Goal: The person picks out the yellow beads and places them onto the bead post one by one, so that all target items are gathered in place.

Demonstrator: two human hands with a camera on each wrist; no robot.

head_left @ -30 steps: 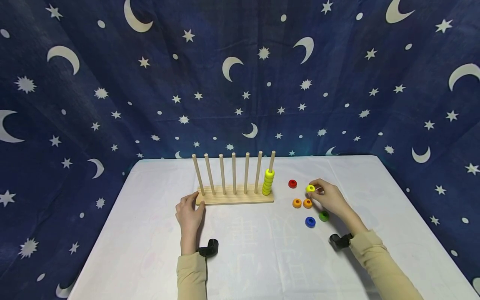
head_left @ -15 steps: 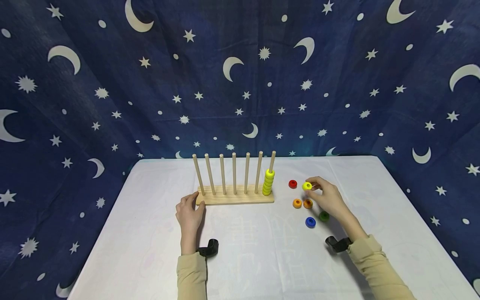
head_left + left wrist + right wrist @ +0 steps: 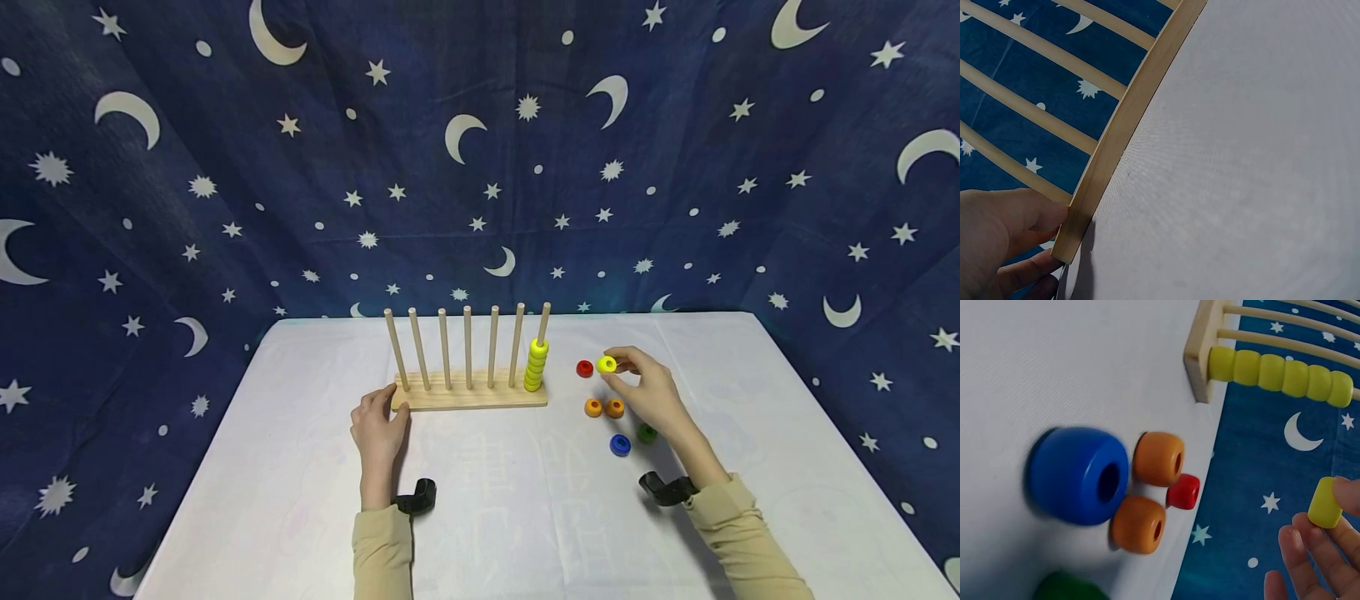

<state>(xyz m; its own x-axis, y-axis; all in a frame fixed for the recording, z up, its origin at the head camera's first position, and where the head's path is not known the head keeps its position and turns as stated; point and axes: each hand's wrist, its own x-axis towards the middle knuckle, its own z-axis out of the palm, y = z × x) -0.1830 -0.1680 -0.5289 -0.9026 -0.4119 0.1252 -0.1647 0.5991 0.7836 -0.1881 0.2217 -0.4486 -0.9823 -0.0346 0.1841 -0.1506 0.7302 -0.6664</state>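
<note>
A wooden peg rack [image 3: 471, 400] stands on the table, its rightmost peg carrying a stack of yellow beads [image 3: 536, 367]. My left hand [image 3: 379, 423] grips the left end of its base; in the left wrist view the thumb and fingers [image 3: 1016, 215] lie on either side of that end. Over the table to the right, my right hand [image 3: 652, 395] pinches a single yellow bead [image 3: 607, 364] between thumb and fingertips. That bead [image 3: 1325, 503] is raised off the cloth, just right of a red bead [image 3: 585, 368].
Two orange beads [image 3: 593, 407] lie side by side below the red one. Nearer to me are a blue bead [image 3: 620, 445] and a green bead [image 3: 647, 433], the latter partly shaded by my right arm. A starry dark blue curtain [image 3: 480, 167] hangs behind the white table [image 3: 495, 517].
My right hand has carried the yellow bead leftward and slightly away from me, toward the rack. The left hand has stayed in place on the base.
</note>
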